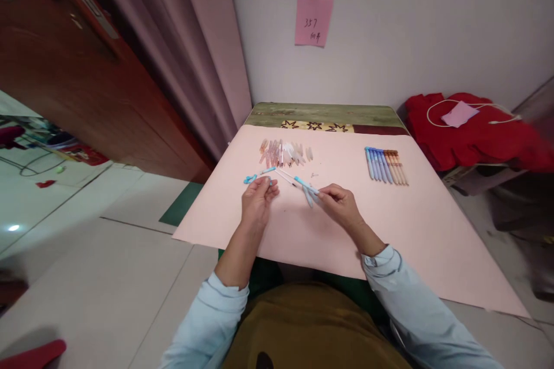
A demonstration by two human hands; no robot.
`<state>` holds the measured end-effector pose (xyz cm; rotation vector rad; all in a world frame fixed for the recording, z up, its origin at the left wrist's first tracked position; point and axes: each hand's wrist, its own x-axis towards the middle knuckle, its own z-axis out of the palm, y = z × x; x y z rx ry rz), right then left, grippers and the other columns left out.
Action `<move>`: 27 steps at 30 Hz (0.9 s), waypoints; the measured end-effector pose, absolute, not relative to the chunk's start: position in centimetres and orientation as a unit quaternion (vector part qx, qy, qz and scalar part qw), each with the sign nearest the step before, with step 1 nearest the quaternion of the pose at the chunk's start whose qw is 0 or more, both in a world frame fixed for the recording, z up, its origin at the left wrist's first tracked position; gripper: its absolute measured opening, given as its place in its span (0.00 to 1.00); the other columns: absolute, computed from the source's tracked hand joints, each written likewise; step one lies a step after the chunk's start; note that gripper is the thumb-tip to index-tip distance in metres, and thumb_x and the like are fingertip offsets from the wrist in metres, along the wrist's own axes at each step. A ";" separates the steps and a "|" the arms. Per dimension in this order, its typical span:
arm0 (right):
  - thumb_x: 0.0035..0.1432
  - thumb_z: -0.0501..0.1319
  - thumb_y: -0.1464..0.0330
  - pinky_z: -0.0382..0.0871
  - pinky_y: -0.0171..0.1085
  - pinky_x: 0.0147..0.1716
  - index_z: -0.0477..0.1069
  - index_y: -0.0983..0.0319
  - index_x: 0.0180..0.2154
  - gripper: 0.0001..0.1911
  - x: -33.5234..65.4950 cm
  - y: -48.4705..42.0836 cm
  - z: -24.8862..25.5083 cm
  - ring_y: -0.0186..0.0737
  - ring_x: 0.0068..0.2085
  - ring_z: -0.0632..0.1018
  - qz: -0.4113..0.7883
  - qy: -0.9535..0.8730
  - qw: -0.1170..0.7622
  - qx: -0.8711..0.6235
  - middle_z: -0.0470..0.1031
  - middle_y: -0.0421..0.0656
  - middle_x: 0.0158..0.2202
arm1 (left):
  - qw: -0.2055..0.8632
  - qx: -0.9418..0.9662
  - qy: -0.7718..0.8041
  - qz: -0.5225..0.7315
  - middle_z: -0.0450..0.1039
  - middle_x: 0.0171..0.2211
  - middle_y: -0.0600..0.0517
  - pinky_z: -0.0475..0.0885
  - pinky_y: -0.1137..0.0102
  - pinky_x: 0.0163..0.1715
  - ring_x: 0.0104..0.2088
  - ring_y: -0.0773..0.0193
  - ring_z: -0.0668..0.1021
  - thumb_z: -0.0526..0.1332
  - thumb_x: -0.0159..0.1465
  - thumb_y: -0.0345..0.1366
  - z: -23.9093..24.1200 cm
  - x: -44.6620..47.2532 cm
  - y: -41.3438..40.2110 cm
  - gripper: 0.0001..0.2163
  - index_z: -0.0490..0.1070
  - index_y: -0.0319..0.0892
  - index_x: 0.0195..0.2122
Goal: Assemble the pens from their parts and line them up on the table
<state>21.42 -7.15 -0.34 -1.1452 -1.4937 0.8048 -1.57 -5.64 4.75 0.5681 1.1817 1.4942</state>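
Observation:
My right hand (340, 203) pinches the back end of a light-blue pen part (305, 184). A thin white stick like a refill (284, 174) reaches from its front toward the left. My left hand (259, 202) is closed, thumb against fingers, with a bit of blue at the fingertips too small to name. Just beyond it lie bright-blue pen parts (250, 179). Between the hands rests a dark-tipped refill (291, 182), and beside my right fingers are pale-blue barrels (307, 197). Tiny clear pieces (314, 175) lie behind them.
Several loose pinkish and clear pen pieces (272, 153) are heaped at the back. A row of blue and brown pens (385, 167) lies at the right on the pink-covered table (415, 230). Red cloth (459, 138) with a white cable sits beyond the right edge; a wall stands behind.

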 end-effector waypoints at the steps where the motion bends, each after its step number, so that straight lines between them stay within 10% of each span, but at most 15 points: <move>1: 0.57 0.65 0.61 0.67 0.37 0.32 0.79 0.60 0.32 0.09 21.4 -7.2 -0.3 0.39 0.33 0.75 0.339 -0.632 0.515 -0.469 0.75 0.43 0.30 | 0.595 0.193 0.475 0.619 0.78 0.31 0.46 0.75 0.67 0.39 0.29 0.67 0.78 0.66 0.59 0.32 5.2 -0.5 -5.5 0.05 0.71 0.37 0.33; 27: 0.53 0.65 0.60 0.63 0.35 0.27 0.79 0.61 0.29 0.10 21.2 -7.5 0.1 0.36 0.27 0.70 0.345 -0.630 0.495 -0.489 0.73 0.42 0.27 | 0.617 0.191 0.426 0.634 0.79 0.38 0.41 0.73 0.58 0.50 0.37 0.61 0.82 0.65 0.62 0.34 4.6 3.0 -6.0 0.08 0.68 0.36 0.37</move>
